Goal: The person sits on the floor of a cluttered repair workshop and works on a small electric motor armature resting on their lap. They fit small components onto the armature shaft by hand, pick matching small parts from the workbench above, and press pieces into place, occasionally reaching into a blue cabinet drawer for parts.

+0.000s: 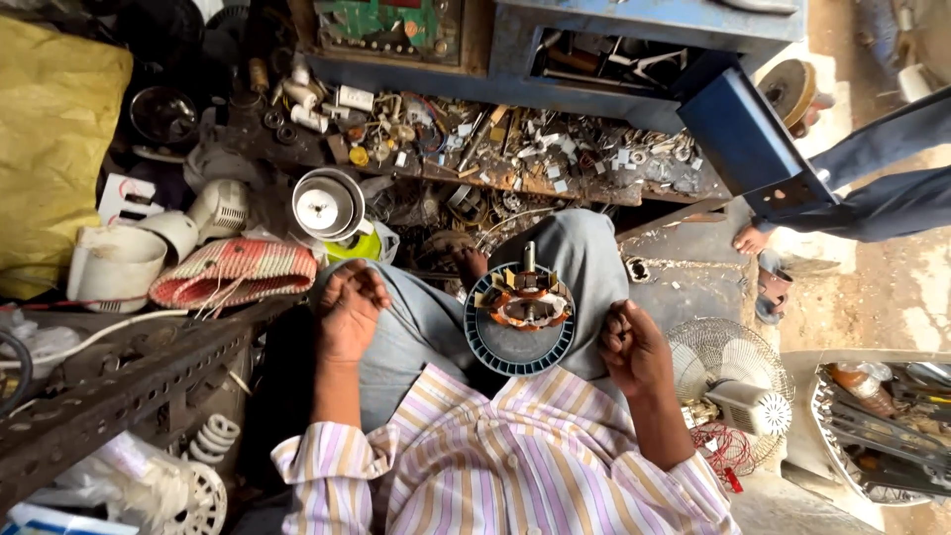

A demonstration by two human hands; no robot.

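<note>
Fan motor stator (522,309), copper windings in a round blue-grey housing, shaft pointing up, rests on the seated person's right knee, propped there so both hands stay free. Left hand (349,309) lies on the left knee, fingers curled loosely; whether they pinch something small, cannot tell. Right hand (632,347) is clenched just beside the housing, not touching it. Cluttered workbench (515,159) ahead, table fan (735,391) at the right, within reach.
</note>
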